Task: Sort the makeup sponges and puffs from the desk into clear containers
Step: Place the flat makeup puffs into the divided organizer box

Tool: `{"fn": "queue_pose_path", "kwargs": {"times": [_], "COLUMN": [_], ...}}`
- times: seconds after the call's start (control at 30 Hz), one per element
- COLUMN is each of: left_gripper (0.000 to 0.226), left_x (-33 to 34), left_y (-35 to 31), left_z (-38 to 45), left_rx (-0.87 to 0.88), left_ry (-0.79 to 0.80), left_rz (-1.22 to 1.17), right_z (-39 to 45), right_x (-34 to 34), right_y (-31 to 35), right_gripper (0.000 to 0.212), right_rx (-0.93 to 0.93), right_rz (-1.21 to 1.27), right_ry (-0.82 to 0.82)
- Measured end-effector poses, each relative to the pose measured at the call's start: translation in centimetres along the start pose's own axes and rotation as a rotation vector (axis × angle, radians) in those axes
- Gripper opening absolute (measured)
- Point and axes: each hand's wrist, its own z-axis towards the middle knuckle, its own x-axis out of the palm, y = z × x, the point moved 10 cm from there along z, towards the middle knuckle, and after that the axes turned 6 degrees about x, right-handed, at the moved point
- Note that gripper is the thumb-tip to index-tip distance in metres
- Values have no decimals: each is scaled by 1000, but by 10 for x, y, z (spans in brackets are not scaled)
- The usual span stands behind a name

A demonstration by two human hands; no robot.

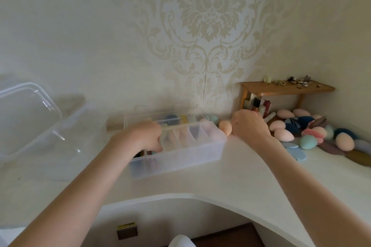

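Hands (144, 136) curled over divided clear container (180, 152), right beside peach sponge (225, 127).

Sponge pile (313, 132) beside divided container (180, 146)

Divided container (190, 146) motion-blurred; left hand (144, 136) hides its contents.

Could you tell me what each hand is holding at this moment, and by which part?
The left hand grips the near left rim of the divided clear container. The right hand is curled, but any grip is hidden.
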Motion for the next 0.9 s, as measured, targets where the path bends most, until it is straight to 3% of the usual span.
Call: {"fn": "queue_pose_path", "kwargs": {"times": [0.17,0.37,0.5,0.63,0.73,0.9], "left_gripper": [24,17,25,31,33,28], "left_x": [0,0,-5,-5,-1,3], "left_y": [-9,4,12,20,21,20], "left_z": [3,3,-5,-9,-9,-8], "left_rx": [-2,49,62,59,50,54], "left_ry": [-16,-56,-89,-113,-70,-24], "left_rz": [60,-132,-181,-191,-162,-136], "right_z": [-9,-3,1,-13,-45,-82], "right_x": [49,47,26,-38,-58,-26], "right_y": [-80,-66,-33,22,91,160], "right_gripper": [30,32,20,14,15,14], "right_rx": [256,187,112,-40,-230,-413], "right_rz": [-154,83,167,408,651,630], "right_ry": [231,192,181,-93,-22,29]}}
